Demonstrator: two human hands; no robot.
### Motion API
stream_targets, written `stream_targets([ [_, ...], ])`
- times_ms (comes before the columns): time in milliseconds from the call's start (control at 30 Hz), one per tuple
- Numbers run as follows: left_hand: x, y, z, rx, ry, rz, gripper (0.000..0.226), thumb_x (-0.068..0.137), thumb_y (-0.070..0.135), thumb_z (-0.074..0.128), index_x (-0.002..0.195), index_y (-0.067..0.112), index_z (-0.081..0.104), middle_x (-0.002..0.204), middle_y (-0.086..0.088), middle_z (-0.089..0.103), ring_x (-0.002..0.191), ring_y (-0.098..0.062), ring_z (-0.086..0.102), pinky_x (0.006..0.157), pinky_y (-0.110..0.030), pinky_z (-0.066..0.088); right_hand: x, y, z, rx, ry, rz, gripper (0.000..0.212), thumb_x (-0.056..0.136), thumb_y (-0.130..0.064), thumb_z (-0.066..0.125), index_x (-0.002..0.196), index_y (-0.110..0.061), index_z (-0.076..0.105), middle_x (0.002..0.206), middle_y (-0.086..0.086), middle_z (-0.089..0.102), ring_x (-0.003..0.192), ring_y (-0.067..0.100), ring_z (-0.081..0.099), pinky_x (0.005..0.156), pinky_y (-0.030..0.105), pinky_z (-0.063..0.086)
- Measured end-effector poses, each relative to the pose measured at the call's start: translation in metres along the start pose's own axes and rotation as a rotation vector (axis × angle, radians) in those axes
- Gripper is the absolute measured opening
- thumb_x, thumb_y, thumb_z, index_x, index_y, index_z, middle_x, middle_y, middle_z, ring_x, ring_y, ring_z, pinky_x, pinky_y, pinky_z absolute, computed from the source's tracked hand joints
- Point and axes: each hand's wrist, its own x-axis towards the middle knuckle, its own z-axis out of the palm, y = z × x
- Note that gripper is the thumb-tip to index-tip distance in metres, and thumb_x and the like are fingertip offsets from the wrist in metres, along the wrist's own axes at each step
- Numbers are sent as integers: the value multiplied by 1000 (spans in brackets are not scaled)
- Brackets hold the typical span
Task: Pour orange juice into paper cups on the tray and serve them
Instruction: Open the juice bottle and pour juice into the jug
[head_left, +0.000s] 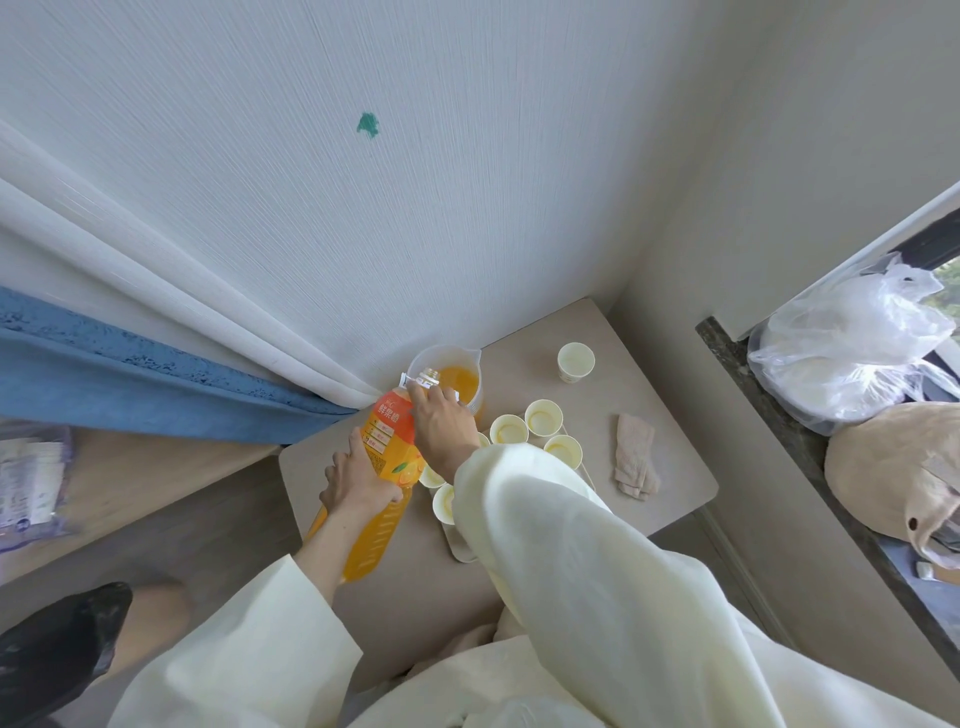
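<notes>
A large orange juice bottle (387, 452) with an orange label is tilted over the small beige table, its open mouth over a clear measuring jug (449, 364) that holds orange juice. My left hand (356, 478) grips the bottle's middle. My right hand (441, 421) holds the bottle near its neck. Several pale yellow paper cups (543, 418) stand on a tray (457, 545) right of the bottle, partly hidden by my right sleeve. One more cup (575, 361) stands apart at the back.
A crumpled beige cloth (635, 457) lies on the table (670, 415) right of the cups. White and blue curtains (156, 332) hang at the left. A ledge at the right carries a plastic bag (852, 343) and a beige hat (893, 467).
</notes>
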Motion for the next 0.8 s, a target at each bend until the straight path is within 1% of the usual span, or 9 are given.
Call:
stream_targets([
  [133, 2, 4, 0, -81, 46, 40, 120, 63, 30, 83, 151, 26, 1, 142, -14, 34, 130, -36, 36, 100, -56, 39, 0, 3, -4, -41, 86, -70, 48, 96, -2, 38, 143, -11, 34, 118, 15, 58, 111, 34, 52, 88, 42, 44],
  [233, 4, 5, 0, -143, 77, 75, 121, 62, 32, 85, 150, 27, 2, 143, -12, 35, 130, -35, 37, 99, -55, 41, 2, 4, -7, -65, 294, -96, 42, 83, 1, 45, 121, -10, 61, 82, 8, 66, 79, 29, 64, 60, 35, 49],
  [300, 5, 6, 1, -183, 105, 99, 120, 62, 35, 86, 150, 28, 4, 141, -10, 37, 129, -34, 39, 97, -54, 43, 3, 6, -2, -97, 403, -139, 44, 77, -3, 36, 105, -13, 68, 67, 1, 62, 61, 24, 62, 51, 30, 46],
  [500, 2, -2, 2, -341, 146, 115, 122, 61, 40, 86, 149, 32, 2, 143, -5, 36, 131, -30, 39, 98, -53, 42, 3, -1, -11, -105, 576, -273, 40, 80, -1, 35, 107, -8, 64, 67, 2, 60, 59, 24, 57, 67, 31, 34],
  [600, -2, -13, 1, -438, 165, 115, 123, 61, 40, 87, 149, 36, 1, 145, -2, 36, 133, -28, 38, 101, -52, 39, 6, -21, -15, 1, 593, -392, 25, 84, -5, 45, 103, -6, 62, 65, 4, 60, 53, 26, 55, 54, 31, 41],
  [633, -3, -17, 0, -468, 166, 106, 123, 61, 38, 87, 149, 37, 1, 146, 0, 36, 133, -27, 39, 101, -51, 39, 7, -30, -17, 22, 563, -395, 19, 81, -5, 56, 99, -7, 62, 62, 4, 58, 49, 27, 53, 47, 28, 38],
  [700, -3, -29, 0, -539, 182, 90, 124, 58, 35, 90, 148, 38, 4, 144, 3, 38, 131, -25, 41, 100, -49, 41, 9, -52, -16, 19, 499, -374, 27, 66, -2, 78, 89, -8, 65, 57, 1, 57, 41, 26, 49, 42, 23, 27],
  [733, -2, -36, 0, -577, 191, 79, 125, 55, 33, 91, 147, 39, 6, 143, 5, 40, 130, -24, 43, 99, -48, 42, 10, -64, -15, 3, 486, -373, 27, 62, -2, 80, 85, -9, 67, 56, 0, 57, 38, 26, 48, 43, 21, 23],
  [800, -3, -48, 2, -643, 214, 55, 123, 51, 31, 92, 144, 42, 13, 137, 10, 43, 125, -20, 47, 97, -46, 45, 7, -86, -18, -24, 488, -393, 13, 69, -5, 67, 81, -10, 69, 56, -2, 58, 35, 23, 48, 45, 18, 16],
])
